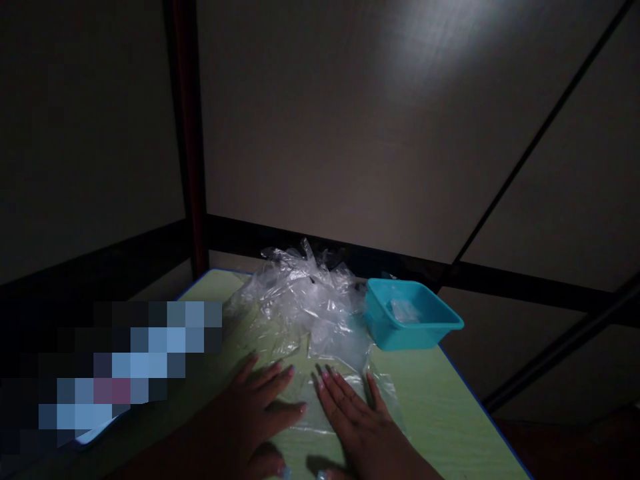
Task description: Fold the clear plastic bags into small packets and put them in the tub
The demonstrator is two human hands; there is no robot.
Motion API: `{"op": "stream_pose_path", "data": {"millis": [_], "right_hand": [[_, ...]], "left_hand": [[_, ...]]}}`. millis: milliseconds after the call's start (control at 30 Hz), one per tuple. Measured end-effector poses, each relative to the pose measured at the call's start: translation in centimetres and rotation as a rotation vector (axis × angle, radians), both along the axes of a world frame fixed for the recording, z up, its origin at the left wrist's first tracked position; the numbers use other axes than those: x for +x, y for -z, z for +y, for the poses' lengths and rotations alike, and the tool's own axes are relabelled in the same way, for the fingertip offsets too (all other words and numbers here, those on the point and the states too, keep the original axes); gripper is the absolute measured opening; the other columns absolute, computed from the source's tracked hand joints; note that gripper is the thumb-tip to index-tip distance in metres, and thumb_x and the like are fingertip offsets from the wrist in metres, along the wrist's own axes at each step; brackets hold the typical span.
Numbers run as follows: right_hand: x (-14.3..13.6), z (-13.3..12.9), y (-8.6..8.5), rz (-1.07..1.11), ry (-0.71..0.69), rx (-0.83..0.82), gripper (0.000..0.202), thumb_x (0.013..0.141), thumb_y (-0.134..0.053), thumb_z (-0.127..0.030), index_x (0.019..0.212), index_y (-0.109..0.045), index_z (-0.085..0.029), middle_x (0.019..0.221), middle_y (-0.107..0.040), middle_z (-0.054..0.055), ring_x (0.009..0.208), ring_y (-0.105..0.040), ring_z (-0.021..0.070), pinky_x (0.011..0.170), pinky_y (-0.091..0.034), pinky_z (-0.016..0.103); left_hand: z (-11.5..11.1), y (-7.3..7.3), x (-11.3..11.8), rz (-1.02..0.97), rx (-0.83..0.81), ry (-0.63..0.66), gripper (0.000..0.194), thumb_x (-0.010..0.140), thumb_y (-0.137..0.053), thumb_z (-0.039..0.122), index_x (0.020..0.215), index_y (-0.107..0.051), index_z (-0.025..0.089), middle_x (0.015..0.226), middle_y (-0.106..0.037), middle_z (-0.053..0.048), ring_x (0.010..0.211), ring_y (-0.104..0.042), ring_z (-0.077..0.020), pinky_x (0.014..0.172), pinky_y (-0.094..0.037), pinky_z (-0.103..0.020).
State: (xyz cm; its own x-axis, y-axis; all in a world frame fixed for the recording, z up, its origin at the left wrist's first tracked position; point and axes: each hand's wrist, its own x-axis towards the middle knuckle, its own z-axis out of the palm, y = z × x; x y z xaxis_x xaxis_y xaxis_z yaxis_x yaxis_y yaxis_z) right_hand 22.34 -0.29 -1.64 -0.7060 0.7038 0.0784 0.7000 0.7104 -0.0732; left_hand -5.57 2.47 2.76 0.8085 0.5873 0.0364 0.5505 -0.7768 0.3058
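Note:
A clear plastic bag [313, 407] lies flat on the pale green table [440, 413]. My right hand [357, 417] rests palm down on it with the fingers stretched out. To its left, my left hand [263, 410] has its fingers spread over the bag's left side and the tabletop; nothing is held in either hand. Just beyond my fingertips rises a crumpled heap of clear plastic bags [310, 300], with loose edges reaching toward my hands.
A turquoise plastic basin [415, 337] stands at the right rear of the table, with a small clear plastic packet [404, 311] inside. Dark wall panels [325, 133] enclose the far side. A pixelated patch hides the table's left edge.

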Motion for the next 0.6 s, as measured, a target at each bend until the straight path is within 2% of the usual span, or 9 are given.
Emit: {"op": "stream_pose_path", "data": {"millis": [133, 233, 333, 433, 600], "right_hand": [[-0.4, -0.2, 0.6, 0.000, -0.017, 0.023, 0.086, 0.090, -0.040, -0.062, 0.150, 0.006, -0.022, 0.153, -0.017, 0.011, 0.138, -0.028, 0.0303, 0.113, -0.017, 0.053], [-0.6, -0.4, 0.6, -0.005, -0.019, 0.029, 0.073, 0.096, -0.037, -0.050, 0.150, 0.006, -0.024, 0.153, -0.018, 0.008, 0.138, -0.029, 0.0276, 0.114, -0.016, 0.052], [-0.6, -0.6, 0.1, 0.020, 0.012, 0.043, 0.080, 0.094, -0.038, -0.054, 0.150, 0.008, -0.020, 0.153, -0.017, 0.011, 0.139, -0.027, 0.0297, 0.113, -0.015, 0.056], [-0.3, -0.6, -0.3, 0.047, 0.043, 0.041, 0.088, 0.090, -0.041, -0.059, 0.149, 0.009, -0.018, 0.153, -0.016, 0.013, 0.139, -0.026, 0.0325, 0.111, -0.015, 0.059], [0.2, -0.5, -0.2, 0.048, 0.046, -0.094, 0.082, 0.092, -0.039, -0.056, 0.149, 0.009, -0.022, 0.154, -0.010, 0.010, 0.140, -0.021, 0.0315, 0.111, -0.015, 0.061]], "left_hand": [[0.1, 0.3, 0.3, 0.081, -0.004, -0.022, 0.064, 0.084, -0.063, 0.050, 0.141, -0.039, 0.034, 0.151, -0.026, -0.010, 0.138, -0.024, -0.0372, 0.104, -0.021, -0.066], [0.1, 0.4, 0.4, 0.074, -0.008, 0.068, 0.071, 0.086, -0.059, 0.055, 0.146, -0.030, 0.030, 0.152, -0.024, -0.011, 0.138, -0.024, -0.0359, 0.106, -0.020, -0.064], [0.0, 0.0, 0.4, 0.045, -0.028, 0.136, 0.067, 0.090, -0.048, 0.060, 0.146, -0.031, 0.027, 0.151, -0.026, -0.012, 0.137, -0.025, -0.0344, 0.106, -0.021, -0.062], [0.0, -0.5, 0.6, 0.048, -0.063, 0.154, 0.066, 0.090, -0.044, 0.063, 0.146, -0.031, 0.030, 0.150, -0.026, -0.012, 0.137, -0.026, -0.0339, 0.107, -0.021, -0.061], [0.3, -0.7, 0.8, 0.034, -0.101, 0.177, 0.067, 0.088, -0.048, 0.063, 0.146, -0.030, 0.034, 0.149, -0.029, -0.010, 0.136, -0.028, -0.0349, 0.106, -0.018, -0.062]]}}
